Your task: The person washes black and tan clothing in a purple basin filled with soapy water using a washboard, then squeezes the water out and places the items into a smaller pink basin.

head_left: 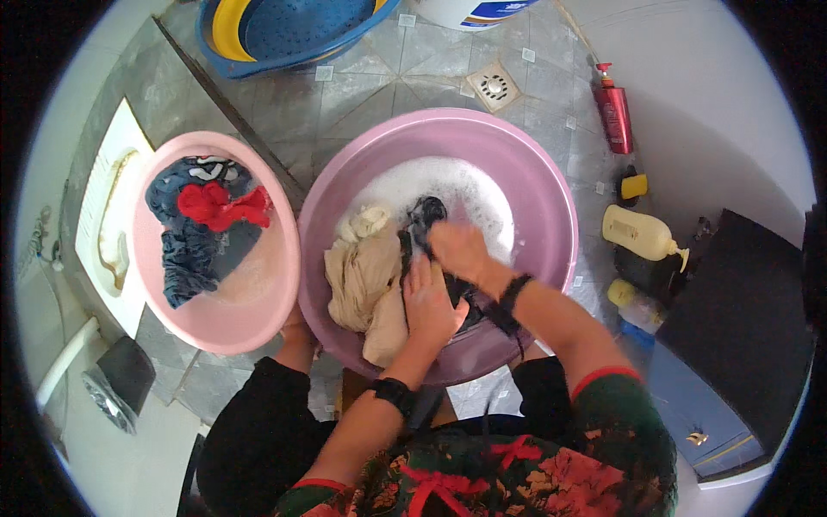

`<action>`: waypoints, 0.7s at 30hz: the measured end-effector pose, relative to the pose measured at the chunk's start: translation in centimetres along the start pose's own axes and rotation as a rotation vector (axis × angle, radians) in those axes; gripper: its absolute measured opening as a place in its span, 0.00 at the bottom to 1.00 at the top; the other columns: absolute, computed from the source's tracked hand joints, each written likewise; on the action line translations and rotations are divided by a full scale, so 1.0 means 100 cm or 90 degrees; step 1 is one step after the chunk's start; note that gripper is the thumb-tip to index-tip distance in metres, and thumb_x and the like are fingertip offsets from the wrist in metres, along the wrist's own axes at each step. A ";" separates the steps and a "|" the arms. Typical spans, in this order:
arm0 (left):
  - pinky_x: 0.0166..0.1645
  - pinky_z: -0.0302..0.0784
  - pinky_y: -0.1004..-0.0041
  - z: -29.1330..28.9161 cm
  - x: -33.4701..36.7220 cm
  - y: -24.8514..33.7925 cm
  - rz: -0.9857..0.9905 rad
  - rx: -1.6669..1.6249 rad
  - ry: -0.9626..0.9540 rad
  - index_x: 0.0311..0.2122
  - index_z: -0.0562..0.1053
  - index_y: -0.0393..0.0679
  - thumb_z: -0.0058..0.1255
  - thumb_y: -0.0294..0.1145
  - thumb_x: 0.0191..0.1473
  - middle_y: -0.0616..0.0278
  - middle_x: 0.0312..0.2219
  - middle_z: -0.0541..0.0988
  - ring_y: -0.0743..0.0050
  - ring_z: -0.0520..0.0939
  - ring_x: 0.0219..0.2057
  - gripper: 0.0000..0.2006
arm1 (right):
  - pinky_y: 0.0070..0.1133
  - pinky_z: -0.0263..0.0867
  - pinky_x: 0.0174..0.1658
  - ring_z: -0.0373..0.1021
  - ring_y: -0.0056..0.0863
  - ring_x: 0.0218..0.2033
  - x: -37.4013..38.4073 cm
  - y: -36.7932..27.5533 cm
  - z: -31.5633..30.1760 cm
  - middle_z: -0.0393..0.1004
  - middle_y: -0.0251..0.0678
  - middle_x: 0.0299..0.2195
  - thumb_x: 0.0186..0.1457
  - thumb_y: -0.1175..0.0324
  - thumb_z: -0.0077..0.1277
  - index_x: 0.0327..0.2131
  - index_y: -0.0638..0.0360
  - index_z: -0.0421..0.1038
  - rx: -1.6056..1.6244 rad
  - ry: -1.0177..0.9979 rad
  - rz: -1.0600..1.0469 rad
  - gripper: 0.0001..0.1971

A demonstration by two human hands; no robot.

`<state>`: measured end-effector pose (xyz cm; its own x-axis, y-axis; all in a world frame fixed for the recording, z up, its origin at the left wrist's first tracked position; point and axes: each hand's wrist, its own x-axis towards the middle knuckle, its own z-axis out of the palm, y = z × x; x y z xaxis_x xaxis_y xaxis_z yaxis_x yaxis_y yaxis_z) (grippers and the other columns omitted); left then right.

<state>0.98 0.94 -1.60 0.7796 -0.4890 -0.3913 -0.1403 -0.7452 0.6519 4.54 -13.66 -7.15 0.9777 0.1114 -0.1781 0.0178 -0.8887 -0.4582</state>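
Note:
A large purple basin (562, 202) with sudsy water (487, 194) stands before me. In it, my left hand (431, 306) lies flat on a wet black garment (425, 212), fingers stretched out and pressing it down. My right hand (458, 252), slightly blurred, is closed in a fist around part of that garment, just beyond the left fingertips. Beside them, against the basin's left side, rests a bunched beige garment (366, 284), with a paler cream cloth (365, 222) at its far end. Part of the black cloth is hidden under my hands.
At left, a pink basin (280, 284) holds dark blue clothes (191, 258) and a red cloth (215, 207). A blue and yellow tub (301, 34) stands at the back. Along the right wall are a red pump bottle (613, 116), a cream pump bottle (637, 233) and a dark cabinet (732, 345).

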 end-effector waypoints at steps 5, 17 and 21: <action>0.65 0.52 0.50 -0.008 -0.012 0.009 0.007 0.036 0.002 0.61 0.59 0.35 0.61 0.43 0.42 0.42 0.63 0.55 0.40 0.54 0.64 0.43 | 0.35 0.68 0.31 0.71 0.46 0.27 0.066 0.046 -0.001 0.72 0.40 0.23 0.53 0.63 0.49 0.24 0.59 0.69 -0.181 0.056 0.057 0.11; 0.64 0.53 0.44 0.005 -0.054 -0.007 0.121 0.029 0.040 0.50 0.76 0.51 0.56 0.37 0.44 0.37 0.60 0.59 0.32 0.55 0.64 0.24 | 0.35 0.65 0.31 0.68 0.45 0.29 -0.043 -0.040 -0.025 0.67 0.41 0.24 0.45 0.67 0.53 0.25 0.57 0.65 0.108 -0.059 -0.115 0.08; 0.62 0.57 0.44 -0.001 -0.037 0.007 0.172 -0.019 0.061 0.45 0.79 0.50 0.57 0.34 0.42 0.34 0.62 0.56 0.31 0.58 0.62 0.20 | 0.37 0.68 0.34 0.72 0.47 0.33 0.040 0.021 0.005 0.72 0.44 0.29 0.47 0.68 0.51 0.30 0.58 0.67 -0.050 0.043 0.063 0.07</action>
<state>-1.96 2.30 0.33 0.7708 -0.6218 -0.1387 -0.3335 -0.5793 0.7438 8.41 -14.87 -9.28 0.9873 -0.0058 -0.1589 -0.0652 -0.9264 -0.3710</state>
